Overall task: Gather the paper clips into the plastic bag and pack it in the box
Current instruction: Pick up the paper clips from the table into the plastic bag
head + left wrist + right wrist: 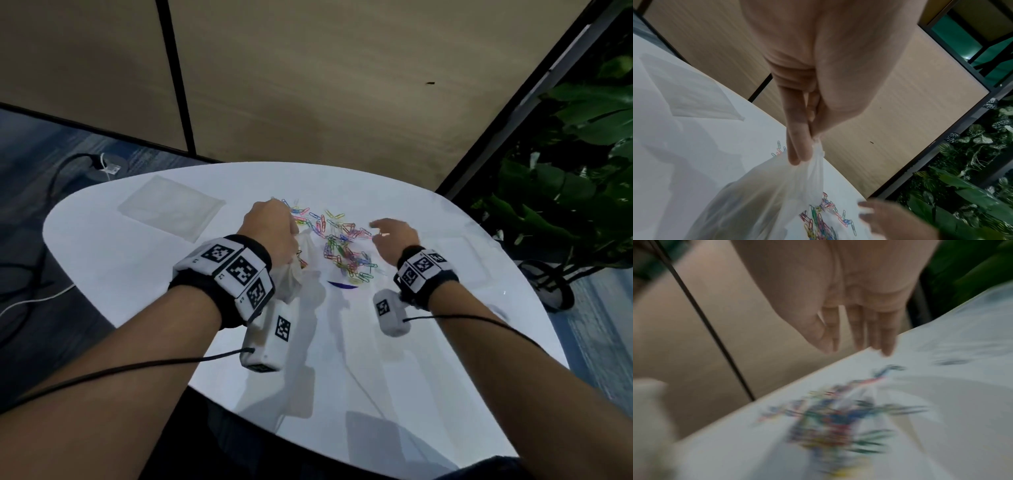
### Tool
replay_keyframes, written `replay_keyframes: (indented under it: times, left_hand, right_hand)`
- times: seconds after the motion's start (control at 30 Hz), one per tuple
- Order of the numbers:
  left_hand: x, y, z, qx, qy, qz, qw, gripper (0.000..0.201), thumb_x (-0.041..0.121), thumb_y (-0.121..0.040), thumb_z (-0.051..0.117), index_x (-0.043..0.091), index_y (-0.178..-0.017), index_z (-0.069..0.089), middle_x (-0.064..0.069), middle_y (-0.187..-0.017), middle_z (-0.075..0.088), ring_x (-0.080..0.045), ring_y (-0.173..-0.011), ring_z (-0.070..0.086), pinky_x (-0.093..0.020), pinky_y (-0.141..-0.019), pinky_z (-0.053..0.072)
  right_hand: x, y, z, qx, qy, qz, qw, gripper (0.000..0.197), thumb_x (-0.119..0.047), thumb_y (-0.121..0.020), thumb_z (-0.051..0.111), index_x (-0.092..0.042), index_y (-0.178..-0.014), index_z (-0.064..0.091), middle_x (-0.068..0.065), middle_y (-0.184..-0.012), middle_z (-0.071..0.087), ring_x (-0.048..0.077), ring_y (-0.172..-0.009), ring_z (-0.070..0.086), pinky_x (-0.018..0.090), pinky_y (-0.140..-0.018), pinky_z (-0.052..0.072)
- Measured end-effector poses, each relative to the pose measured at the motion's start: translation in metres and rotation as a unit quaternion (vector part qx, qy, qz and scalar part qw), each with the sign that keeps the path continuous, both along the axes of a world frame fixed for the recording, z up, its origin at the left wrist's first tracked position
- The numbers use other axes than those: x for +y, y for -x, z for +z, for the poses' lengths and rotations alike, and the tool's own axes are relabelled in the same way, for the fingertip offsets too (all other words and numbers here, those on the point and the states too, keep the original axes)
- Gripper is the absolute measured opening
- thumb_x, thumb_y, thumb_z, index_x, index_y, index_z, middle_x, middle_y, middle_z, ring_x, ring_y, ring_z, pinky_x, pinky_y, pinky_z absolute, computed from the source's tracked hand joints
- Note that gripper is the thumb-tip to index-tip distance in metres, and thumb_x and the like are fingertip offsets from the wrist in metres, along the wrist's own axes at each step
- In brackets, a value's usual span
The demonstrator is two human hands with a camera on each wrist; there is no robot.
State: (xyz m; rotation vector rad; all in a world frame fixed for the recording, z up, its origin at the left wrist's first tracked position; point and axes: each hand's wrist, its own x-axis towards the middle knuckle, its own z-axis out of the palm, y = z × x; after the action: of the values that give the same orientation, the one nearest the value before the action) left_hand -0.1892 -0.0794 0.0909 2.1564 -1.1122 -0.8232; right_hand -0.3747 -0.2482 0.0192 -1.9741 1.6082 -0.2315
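Observation:
A heap of coloured paper clips (342, 246) lies in the middle of the white table (130, 281). My left hand (274, 222) is raised just left of the heap and pinches the rim of a thin clear plastic bag (296, 274). In the left wrist view the fingertips (797, 155) and thumb squeeze the gathered edge of the bag (766, 194), which hangs down beside the clips (818, 219). My right hand (390, 233) hovers over the right side of the heap. Its fingers (857, 337) are straight and hold nothing; the clips (838, 418) below are blurred.
A flat clear plastic piece (171, 207) lies at the table's far left. A faint transparent item (459, 250) sits at the right. Wood-panel wall stands behind, a leafy plant (582, 164) at the right, and cables (51, 192) on the floor to the left.

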Motion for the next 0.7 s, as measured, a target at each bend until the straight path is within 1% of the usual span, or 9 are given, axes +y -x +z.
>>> replay_keyframes:
  times: [0.03, 0.1, 0.23, 0.37, 0.43, 0.5, 0.53, 0.6, 0.7]
  left_hand:
    - [0.002, -0.003, 0.0, 0.001, 0.001, 0.003, 1.0, 0.022, -0.003, -0.089, 0.061, 0.002, -0.105, 0.076, -0.018, -0.103, 0.075, -0.035, -0.09, 0.076, -0.042, -0.087, 0.062]
    - [0.004, -0.008, 0.001, 0.001, 0.002, 0.008, 1.0, 0.021, -0.002, -0.09, 0.061, 0.004, -0.105, 0.075, -0.018, -0.104, 0.075, -0.035, -0.091, 0.075, -0.042, -0.087, 0.063]
    - [0.007, -0.02, -0.004, -0.009, -0.007, 0.016, 1.0, 0.021, -0.003, -0.09, 0.061, 0.007, -0.102, 0.075, -0.015, -0.101, 0.074, -0.031, -0.089, 0.076, -0.041, -0.086, 0.063]
    - [0.007, -0.029, -0.007, -0.012, -0.007, 0.015, 1.0, 0.024, -0.005, -0.088, 0.063, 0.005, -0.106, 0.076, -0.016, -0.099, 0.075, -0.031, -0.086, 0.076, -0.041, -0.085, 0.063]
    - [0.006, -0.03, -0.009, -0.011, -0.004, 0.012, 1.0, 0.025, -0.008, -0.087, 0.063, 0.003, -0.105, 0.076, -0.017, -0.097, 0.075, -0.033, -0.086, 0.075, -0.042, -0.084, 0.063]
    - [0.005, -0.03, -0.01, -0.011, -0.001, 0.01, 1.0, 0.025, -0.008, -0.086, 0.062, 0.003, -0.102, 0.077, -0.018, -0.097, 0.074, -0.035, -0.088, 0.074, -0.043, -0.083, 0.063]
    - [0.005, -0.03, -0.01, -0.01, 0.0, 0.01, 1.0, 0.024, -0.008, -0.087, 0.062, 0.004, -0.101, 0.077, -0.018, -0.097, 0.074, -0.036, -0.088, 0.074, -0.043, -0.083, 0.063]
    - [0.004, -0.028, -0.011, -0.011, -0.002, 0.007, 1.0, 0.023, -0.006, -0.087, 0.062, 0.005, -0.1, 0.078, -0.018, -0.099, 0.073, -0.036, -0.089, 0.074, -0.043, -0.083, 0.063]
    - [0.006, -0.027, -0.01, -0.018, -0.007, -0.002, 1.0, 0.025, -0.005, -0.088, 0.06, 0.006, -0.102, 0.077, -0.017, -0.103, 0.073, -0.037, -0.092, 0.073, -0.043, -0.085, 0.063]
  right_hand:
    - [-0.012, 0.013, -0.017, 0.087, -0.011, -0.02, 0.996, 0.041, -0.024, -0.095, 0.054, -0.017, -0.135, 0.054, 0.01, -0.143, 0.052, 0.03, -0.13, 0.05, 0.037, -0.11, 0.04]
    - [-0.025, 0.029, -0.046, 0.163, -0.073, -0.055, 0.982, 0.063, -0.037, -0.096, 0.049, -0.011, -0.15, 0.029, 0.016, -0.155, 0.032, 0.035, -0.14, 0.035, 0.042, -0.113, 0.033]
    - [-0.043, 0.02, -0.083, 0.2, -0.035, -0.062, 0.977, 0.059, -0.036, -0.098, 0.041, -0.01, -0.149, 0.026, 0.016, -0.156, 0.024, 0.036, -0.142, 0.025, 0.05, -0.114, 0.028]
    - [-0.049, -0.014, -0.076, 0.185, -0.011, 0.038, 0.982, 0.055, -0.03, -0.103, 0.036, -0.013, -0.153, 0.021, 0.012, -0.162, 0.015, 0.033, -0.147, 0.018, 0.046, -0.119, 0.021]
    - [-0.052, -0.028, -0.074, 0.195, 0.019, 0.106, 0.975, 0.055, -0.023, -0.1, 0.041, -0.017, -0.153, 0.025, 0.011, -0.16, 0.024, 0.032, -0.145, 0.027, 0.042, -0.118, 0.027]
    - [-0.049, -0.037, -0.075, 0.219, 0.068, 0.165, 0.959, 0.048, -0.016, -0.096, 0.044, -0.019, -0.143, 0.044, 0.011, -0.148, 0.045, 0.032, -0.133, 0.045, 0.038, -0.109, 0.038]
    - [-0.047, -0.041, -0.075, 0.231, 0.095, 0.182, 0.951, 0.041, -0.012, -0.093, 0.045, -0.016, -0.133, 0.056, 0.012, -0.136, 0.057, 0.032, -0.123, 0.054, 0.036, -0.101, 0.044]
    - [-0.042, -0.043, -0.074, 0.247, 0.135, 0.185, 0.942, 0.031, -0.006, -0.089, 0.048, -0.01, -0.112, 0.069, 0.015, -0.112, 0.069, 0.033, -0.102, 0.065, 0.034, -0.087, 0.052]
    - [-0.039, -0.037, -0.066, 0.229, 0.118, 0.135, 0.957, 0.029, -0.002, -0.086, 0.054, -0.011, -0.102, 0.076, 0.014, -0.103, 0.072, 0.032, -0.093, 0.068, 0.033, -0.082, 0.058]
